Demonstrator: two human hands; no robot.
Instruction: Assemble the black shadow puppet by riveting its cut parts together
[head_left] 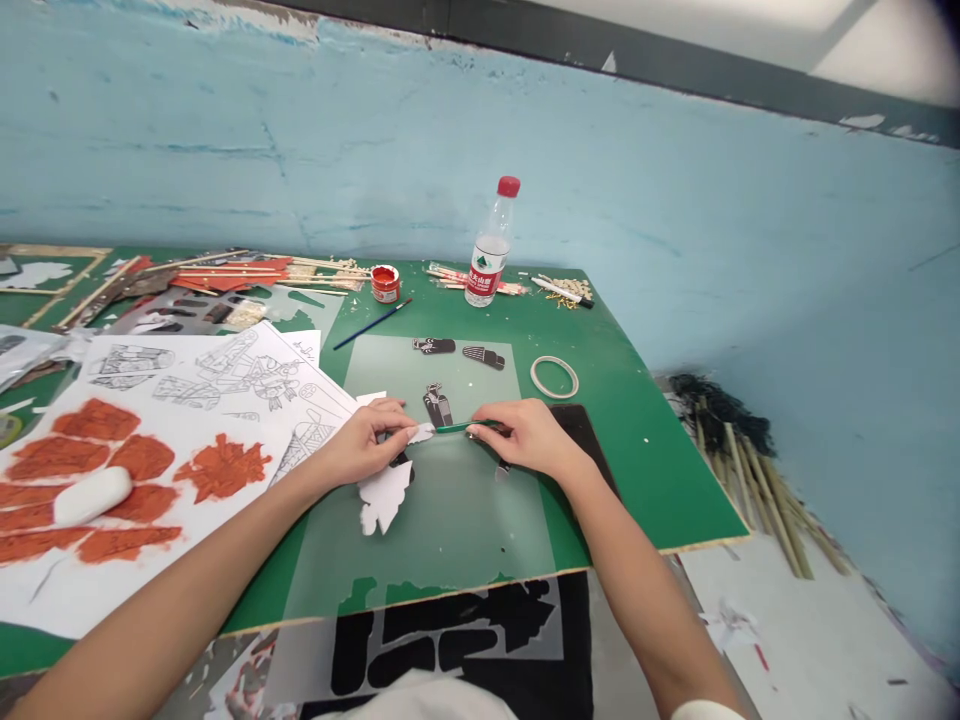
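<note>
My left hand [370, 440] pinches a white paper cutout [384, 496] that lies on a translucent sheet [450, 520] on the green table [645, 440]. My right hand [527, 436] is closed round a thin green-handled tool [456, 427], whose tip meets the paper at my left fingertips. A small black cutout figure [438, 404] lies just behind the tool, and two more black cutout pieces [433, 346] sit farther back on the sheet.
White sheets with red painted shapes [142, 460] and line drawings [225, 375] lie at left. Behind stand a water bottle [491, 245], a red paint jar [385, 283], a blue brush [373, 324] and wooden sticks [225, 270]. A tape ring [554, 377] lies at right. Bamboo sticks [772, 500] lie on the floor.
</note>
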